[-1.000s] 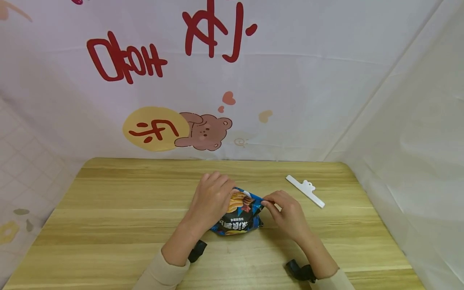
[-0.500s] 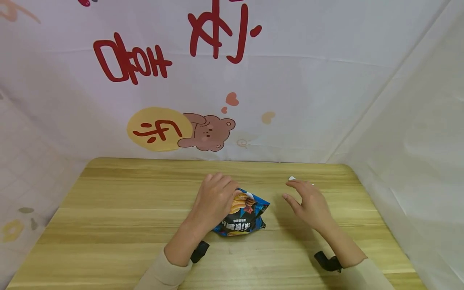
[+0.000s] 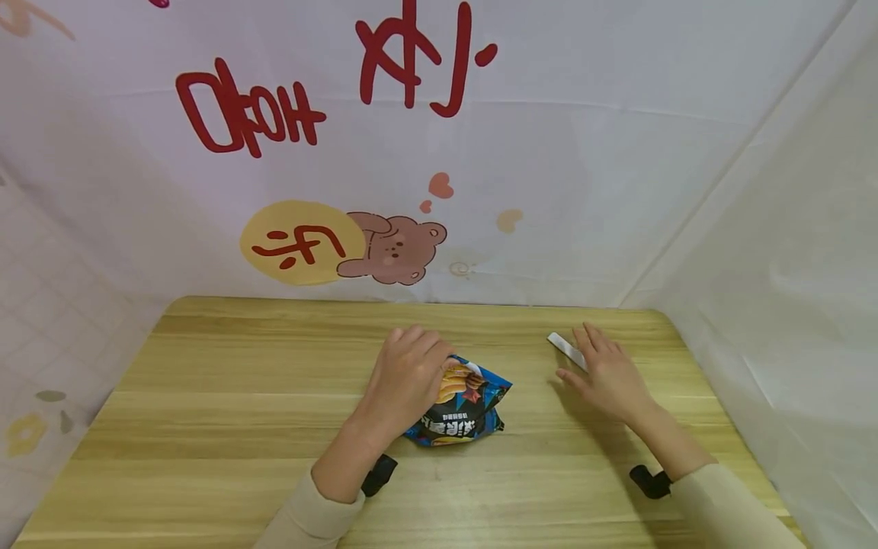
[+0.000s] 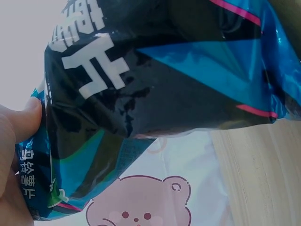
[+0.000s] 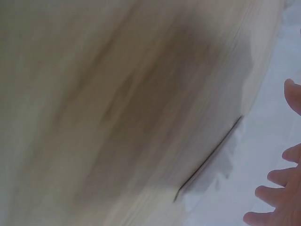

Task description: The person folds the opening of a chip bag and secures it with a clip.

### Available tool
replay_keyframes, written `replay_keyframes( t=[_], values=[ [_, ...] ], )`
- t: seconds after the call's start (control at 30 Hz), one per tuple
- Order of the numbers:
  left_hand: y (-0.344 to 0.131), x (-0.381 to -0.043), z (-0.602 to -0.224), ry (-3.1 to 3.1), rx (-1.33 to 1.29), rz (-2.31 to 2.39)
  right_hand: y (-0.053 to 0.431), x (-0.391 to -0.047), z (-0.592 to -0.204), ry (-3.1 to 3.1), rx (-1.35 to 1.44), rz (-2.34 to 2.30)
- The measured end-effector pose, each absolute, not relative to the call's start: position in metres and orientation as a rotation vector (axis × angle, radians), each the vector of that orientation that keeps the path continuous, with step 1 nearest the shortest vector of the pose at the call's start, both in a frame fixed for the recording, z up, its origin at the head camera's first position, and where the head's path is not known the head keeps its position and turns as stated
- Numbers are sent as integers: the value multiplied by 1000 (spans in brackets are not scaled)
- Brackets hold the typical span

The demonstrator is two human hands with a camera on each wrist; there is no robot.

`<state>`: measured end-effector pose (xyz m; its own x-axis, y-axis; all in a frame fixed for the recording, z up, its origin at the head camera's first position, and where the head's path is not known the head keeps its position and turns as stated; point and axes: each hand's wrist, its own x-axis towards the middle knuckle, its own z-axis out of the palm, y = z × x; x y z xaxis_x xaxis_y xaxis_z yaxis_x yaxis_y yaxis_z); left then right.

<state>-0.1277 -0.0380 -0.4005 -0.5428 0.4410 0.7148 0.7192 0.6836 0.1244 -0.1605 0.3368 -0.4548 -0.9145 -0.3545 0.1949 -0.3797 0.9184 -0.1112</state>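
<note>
One bag (image 3: 461,412), middle of table (image 3: 240,404) | left hand (image 3: 409,370) gripping its left end | right hand (image 3: 613,377) empty, fingers parted, over clip (image 3: 565,349), right of bag and slightly farther | advised: pinch clip squarely mid-length, bag edge held flat.
</note>
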Motion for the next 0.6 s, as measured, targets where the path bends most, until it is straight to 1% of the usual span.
replay_keyframes(
  t=[0.3, 0.6],
  values=[
    [-37, -129, -401, -2226, -882, -534, 353, -175, -460, -3062, 392, 250],
    [-37, -129, -401, -2228, -880, -538, 359, -182, -465, -3089, 329, 246]
  ],
)
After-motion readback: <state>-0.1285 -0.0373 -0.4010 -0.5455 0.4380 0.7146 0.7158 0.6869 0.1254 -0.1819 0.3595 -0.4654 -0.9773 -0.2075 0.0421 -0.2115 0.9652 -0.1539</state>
